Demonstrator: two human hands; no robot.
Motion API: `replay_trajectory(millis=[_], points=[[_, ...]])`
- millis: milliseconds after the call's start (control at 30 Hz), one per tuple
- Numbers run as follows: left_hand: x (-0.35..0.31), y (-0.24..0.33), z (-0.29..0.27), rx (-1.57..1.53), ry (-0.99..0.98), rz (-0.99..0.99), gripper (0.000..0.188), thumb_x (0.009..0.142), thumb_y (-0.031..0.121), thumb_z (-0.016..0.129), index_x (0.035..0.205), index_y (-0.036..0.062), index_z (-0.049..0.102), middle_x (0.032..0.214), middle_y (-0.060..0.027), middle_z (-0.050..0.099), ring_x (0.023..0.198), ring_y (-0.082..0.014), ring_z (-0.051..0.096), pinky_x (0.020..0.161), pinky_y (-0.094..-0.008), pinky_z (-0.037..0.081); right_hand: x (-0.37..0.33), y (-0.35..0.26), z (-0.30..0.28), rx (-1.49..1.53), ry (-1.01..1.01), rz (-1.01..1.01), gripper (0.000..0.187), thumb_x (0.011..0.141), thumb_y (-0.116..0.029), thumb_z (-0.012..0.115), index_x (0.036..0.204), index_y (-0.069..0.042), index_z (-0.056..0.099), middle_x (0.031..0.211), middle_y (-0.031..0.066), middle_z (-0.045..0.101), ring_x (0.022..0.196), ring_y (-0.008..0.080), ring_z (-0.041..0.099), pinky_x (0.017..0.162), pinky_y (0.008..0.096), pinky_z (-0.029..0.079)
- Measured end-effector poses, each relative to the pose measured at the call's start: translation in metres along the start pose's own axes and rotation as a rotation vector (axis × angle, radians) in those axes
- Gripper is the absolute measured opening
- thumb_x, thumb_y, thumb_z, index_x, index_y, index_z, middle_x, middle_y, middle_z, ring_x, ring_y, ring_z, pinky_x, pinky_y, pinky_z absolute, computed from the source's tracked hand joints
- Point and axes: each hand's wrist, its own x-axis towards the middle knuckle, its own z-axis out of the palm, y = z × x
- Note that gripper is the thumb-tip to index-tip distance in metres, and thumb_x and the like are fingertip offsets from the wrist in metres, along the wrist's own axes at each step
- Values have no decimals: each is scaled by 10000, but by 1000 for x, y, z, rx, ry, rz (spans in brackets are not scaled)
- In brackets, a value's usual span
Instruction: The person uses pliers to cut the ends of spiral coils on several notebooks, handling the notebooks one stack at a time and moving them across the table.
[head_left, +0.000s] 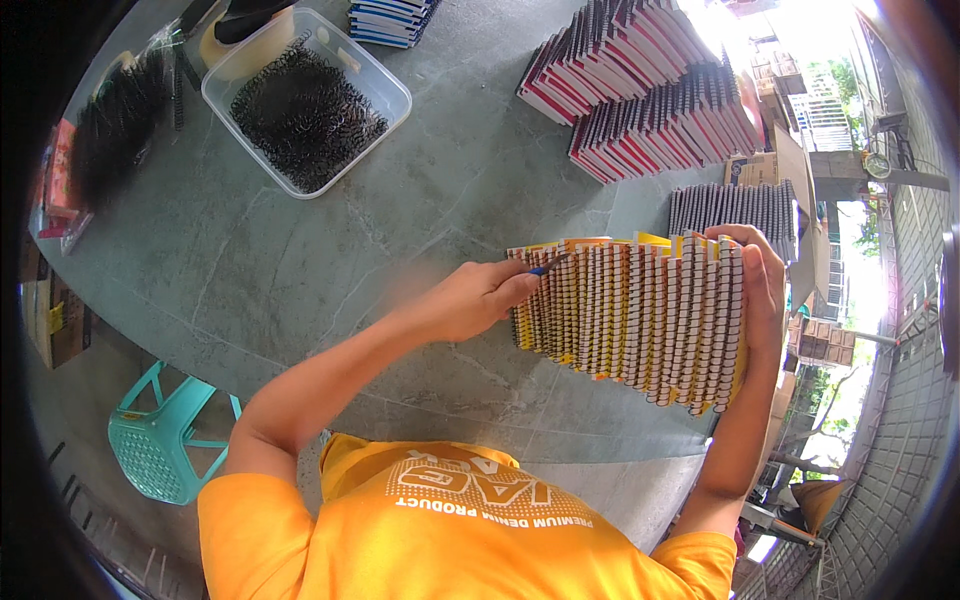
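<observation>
A row of yellow spiral-bound notebooks (630, 310) stands tightly packed on the table in front of me, the wire spines facing up. My left hand (475, 298) is closed around a small tool with a blue handle and dark tip (547, 268); its exact kind is mostly hidden by my fingers. The tip touches or hovers over the spirals near the row's far left edge; I cannot tell which. At the right end, my right hand (760, 280) wraps its fingers over the far corner and braces the notebooks, with that forearm alongside them.
A clear plastic tub (395, 110) of loose black spiral coils (305, 115) sits far left on the grey-green table (390, 230). Red-and-white notebooks (665, 125), grey-spined ones (735, 210) and blue ones (390, 22) stand farther back. A turquoise stool (155, 450) is at lower left.
</observation>
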Motion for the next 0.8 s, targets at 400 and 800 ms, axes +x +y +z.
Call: replay_trajectory(millis=[400, 800], points=[[5, -12, 9, -259, 16, 9, 447, 981, 399, 395, 923, 3, 594, 722, -69, 588, 624, -167, 582, 594, -318, 471, -3, -4, 1, 89, -4, 26, 634, 899, -584, 453, 947, 21, 635, 854, 72, 580, 760, 133, 576, 700, 265, 446], [1, 12, 57, -206, 223, -39, 329, 1005, 315, 332, 1035, 14, 460, 804, -180, 585, 673, -317, 604, 642, -421, 470, -1, 0, -2, 13, -39, -27, 629, 909, -568, 444, 939, 32, 631, 840, 75, 572, 771, 135, 563, 701, 275, 435]])
